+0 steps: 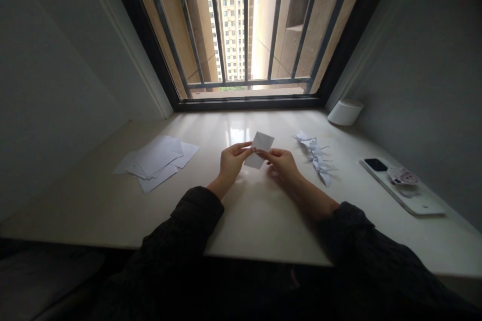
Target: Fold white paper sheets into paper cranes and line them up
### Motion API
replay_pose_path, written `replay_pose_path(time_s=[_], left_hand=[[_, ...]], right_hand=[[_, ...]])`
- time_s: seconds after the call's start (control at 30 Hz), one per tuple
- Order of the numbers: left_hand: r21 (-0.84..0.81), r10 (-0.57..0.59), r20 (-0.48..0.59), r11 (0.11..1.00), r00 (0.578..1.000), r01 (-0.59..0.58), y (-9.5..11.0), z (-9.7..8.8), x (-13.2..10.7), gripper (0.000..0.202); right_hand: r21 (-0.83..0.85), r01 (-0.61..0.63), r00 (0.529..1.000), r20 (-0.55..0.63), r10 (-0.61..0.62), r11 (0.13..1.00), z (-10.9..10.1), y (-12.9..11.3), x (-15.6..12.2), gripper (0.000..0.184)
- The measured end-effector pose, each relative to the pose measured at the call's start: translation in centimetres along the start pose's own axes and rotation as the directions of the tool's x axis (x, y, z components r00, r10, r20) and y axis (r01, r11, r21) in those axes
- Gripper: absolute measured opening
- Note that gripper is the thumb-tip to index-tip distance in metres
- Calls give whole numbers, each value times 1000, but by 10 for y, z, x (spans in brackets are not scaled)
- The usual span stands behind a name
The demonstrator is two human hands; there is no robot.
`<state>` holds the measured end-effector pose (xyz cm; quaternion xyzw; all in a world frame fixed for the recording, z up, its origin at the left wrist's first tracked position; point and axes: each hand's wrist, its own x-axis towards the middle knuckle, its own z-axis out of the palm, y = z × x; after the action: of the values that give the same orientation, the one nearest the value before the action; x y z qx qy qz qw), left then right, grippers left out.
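Between both hands is a small white piece of paper [263,141], held up just above the counter with one corner pointing away from me. My left hand [234,160] pinches its left side, thumb on top. From the right, my right hand [281,161] grips the opposite side, its thumb meeting the left one near the middle of the sheet. Whether the paper is folded in layers I cannot tell. To the right of my right hand lies a row of several folded paper cranes [314,150]. Left of my left hand, loose white paper sheets [160,155] are spread in an overlapping pile.
A phone [402,188] with a round grip on its back lies at the right. Behind it, a white cylindrical object [345,112] stands near the wall. A barred window [246,105] closes off the far side of the pale counter [256,230], whose front edge is close to me.
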<state>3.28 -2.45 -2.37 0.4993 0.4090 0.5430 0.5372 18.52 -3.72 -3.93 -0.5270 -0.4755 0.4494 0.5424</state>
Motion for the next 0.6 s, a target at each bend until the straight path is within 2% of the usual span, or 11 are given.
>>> replay_pose_path(time_s=[0.1, 0.27, 0.5, 0.6], left_hand=[[11, -5, -30, 1000, 1000, 6, 1, 0, 1, 37], [36, -8, -77, 999, 997, 11, 1, -3, 5, 36], [136, 116, -19, 984, 993, -112, -4, -9, 9, 33], [121, 107, 29, 987, 994, -109, -1, -10, 9, 41]], right_hand=[[-30, -6, 1000, 2, 7, 1000, -1, 1, 1, 44], [-45, 79, 993, 96, -75, 996, -4, 4, 5, 46], [-144, 149, 984, 124, -132, 978, -11, 3, 7, 37], [-129, 138, 985, 119, -123, 982, -10, 2, 4, 39]])
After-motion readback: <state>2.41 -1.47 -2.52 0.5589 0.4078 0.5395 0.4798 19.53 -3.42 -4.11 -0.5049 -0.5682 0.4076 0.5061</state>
